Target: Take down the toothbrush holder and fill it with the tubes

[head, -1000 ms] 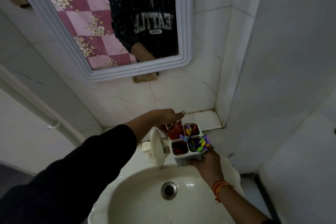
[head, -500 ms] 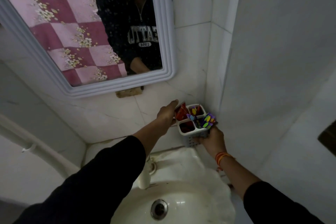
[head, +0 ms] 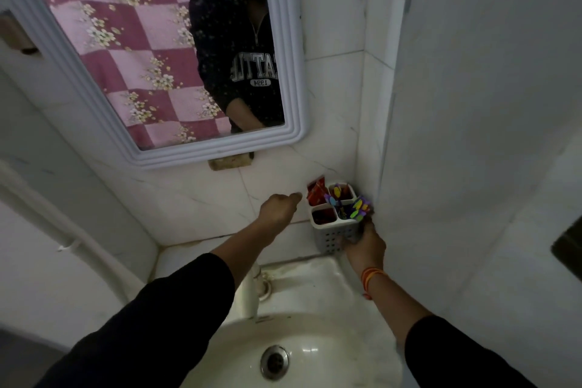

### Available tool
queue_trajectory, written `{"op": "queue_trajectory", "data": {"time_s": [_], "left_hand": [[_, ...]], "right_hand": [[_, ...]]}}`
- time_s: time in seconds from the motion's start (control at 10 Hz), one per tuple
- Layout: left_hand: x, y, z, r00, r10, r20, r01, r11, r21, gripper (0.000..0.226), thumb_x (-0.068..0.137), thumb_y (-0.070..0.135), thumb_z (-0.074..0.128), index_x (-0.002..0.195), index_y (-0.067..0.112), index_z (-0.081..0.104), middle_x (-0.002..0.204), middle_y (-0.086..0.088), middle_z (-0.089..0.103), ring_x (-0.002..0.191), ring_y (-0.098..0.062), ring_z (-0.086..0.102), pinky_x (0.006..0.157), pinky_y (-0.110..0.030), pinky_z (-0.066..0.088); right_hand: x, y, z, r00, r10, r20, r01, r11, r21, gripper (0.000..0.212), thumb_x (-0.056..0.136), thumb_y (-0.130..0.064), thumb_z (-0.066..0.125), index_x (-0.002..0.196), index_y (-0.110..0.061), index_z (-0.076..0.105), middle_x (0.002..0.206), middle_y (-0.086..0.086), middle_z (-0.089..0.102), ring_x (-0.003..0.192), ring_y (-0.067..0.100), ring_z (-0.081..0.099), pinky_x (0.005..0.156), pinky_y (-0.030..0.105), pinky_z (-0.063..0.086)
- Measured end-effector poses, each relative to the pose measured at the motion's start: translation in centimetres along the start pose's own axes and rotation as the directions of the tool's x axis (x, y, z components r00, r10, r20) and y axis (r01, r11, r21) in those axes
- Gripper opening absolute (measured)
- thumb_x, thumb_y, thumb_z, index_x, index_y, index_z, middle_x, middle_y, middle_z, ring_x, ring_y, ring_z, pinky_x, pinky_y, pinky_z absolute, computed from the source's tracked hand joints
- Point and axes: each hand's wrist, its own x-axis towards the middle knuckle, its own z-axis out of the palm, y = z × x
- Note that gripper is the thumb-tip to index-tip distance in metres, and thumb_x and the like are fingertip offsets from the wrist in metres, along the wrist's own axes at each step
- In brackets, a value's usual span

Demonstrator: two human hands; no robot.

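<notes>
White marble-tiled bathroom corner above a glossy ceramic sink [head: 315,353].
Right hand [head: 365,246] grasps the perforated plastic toothbrush holder [head: 333,235]; left hand [head: 278,209] loosely curled, empty.

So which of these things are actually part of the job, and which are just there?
Part of the job:
toothbrush holder
red tubes in it
right hand holding the holder
left hand, close by

Just there:
mirror
sink
tap
drain
</notes>
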Motion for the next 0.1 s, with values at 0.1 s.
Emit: {"op": "queue_trajectory", "data": {"time_s": [0.1], "left_hand": [[-3.23,0.24,-2.46,0.993,0.107,-0.046,-0.101,0.987,0.123,0.042,0.095,0.046,0.056,0.098,0.007,0.072,0.106,-0.009,0.072,0.102,-0.026,0.065,0.098,-0.039,0.053]], "right_hand": [[-3.26,-0.29,0.13,0.990,0.107,-0.087,-0.101,0.993,0.065,0.054,0.081,-0.007,0.073,0.133,-0.007,0.055,0.128,0.016,0.066,0.115,0.032,0.063,0.098,0.032,0.048]]}}
